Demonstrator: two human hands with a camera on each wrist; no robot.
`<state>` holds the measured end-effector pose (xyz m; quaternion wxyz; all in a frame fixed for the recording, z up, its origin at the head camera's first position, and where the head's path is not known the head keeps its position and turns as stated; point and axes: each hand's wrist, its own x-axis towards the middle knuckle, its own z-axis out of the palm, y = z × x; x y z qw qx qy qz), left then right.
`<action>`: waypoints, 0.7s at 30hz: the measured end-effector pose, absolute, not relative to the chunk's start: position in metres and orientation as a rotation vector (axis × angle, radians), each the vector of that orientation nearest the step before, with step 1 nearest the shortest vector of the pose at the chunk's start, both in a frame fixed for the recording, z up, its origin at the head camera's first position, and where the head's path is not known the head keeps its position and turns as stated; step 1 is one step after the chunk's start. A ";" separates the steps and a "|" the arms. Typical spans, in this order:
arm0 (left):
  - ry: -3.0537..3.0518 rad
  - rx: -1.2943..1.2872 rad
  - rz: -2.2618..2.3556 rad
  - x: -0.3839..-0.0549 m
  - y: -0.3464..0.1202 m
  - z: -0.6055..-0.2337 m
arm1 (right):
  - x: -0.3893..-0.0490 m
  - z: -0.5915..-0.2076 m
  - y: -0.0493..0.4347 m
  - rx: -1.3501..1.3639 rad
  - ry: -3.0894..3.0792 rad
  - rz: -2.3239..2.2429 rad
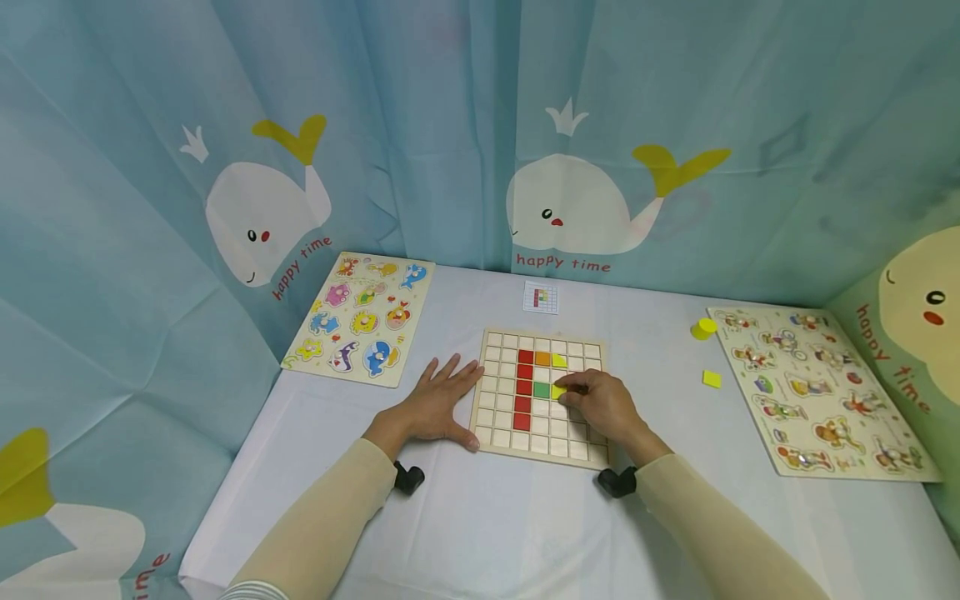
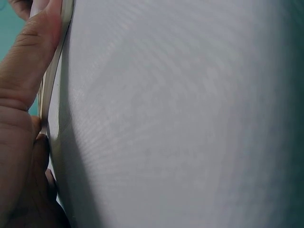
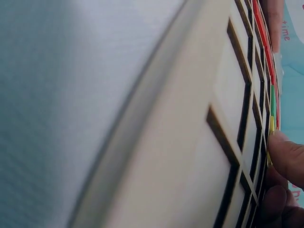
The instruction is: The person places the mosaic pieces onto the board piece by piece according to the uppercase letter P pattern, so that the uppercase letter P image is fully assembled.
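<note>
A wooden grid board (image 1: 539, 425) lies on the white table in the middle of the head view. It carries a column of several red tiles (image 1: 522, 387), an orange tile (image 1: 542, 358), a green tile (image 1: 542, 390) and a partly yellow tile (image 1: 559, 360) in the upper row. Thumb and fingers of my right hand (image 1: 603, 406) pinch a yellow tile (image 1: 556, 392) at the cell right of the green one; the right wrist view shows the thumb (image 3: 287, 159) against it. My left hand (image 1: 433, 406), fingers spread, touches the board's left edge.
A small pattern card (image 1: 541, 297) lies behind the board. To the right are a yellow cylinder (image 1: 704, 328), a loose yellow square (image 1: 712, 379) and a puzzle board with figures (image 1: 813, 429). A sea-animal puzzle board (image 1: 352, 333) lies left. Whale-printed curtains (image 1: 442, 125) surround the table.
</note>
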<state>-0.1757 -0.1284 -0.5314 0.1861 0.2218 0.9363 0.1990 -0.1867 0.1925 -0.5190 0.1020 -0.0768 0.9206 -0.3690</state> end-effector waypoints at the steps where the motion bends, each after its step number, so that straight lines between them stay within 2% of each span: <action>1: 2.638 0.625 0.558 -0.176 -0.128 -0.531 | -0.187 -0.519 0.193 -0.226 2.718 -1.090; 21: 2.643 0.619 0.542 -0.176 -0.128 -0.533 | -0.186 -0.516 0.197 -0.156 2.698 -1.173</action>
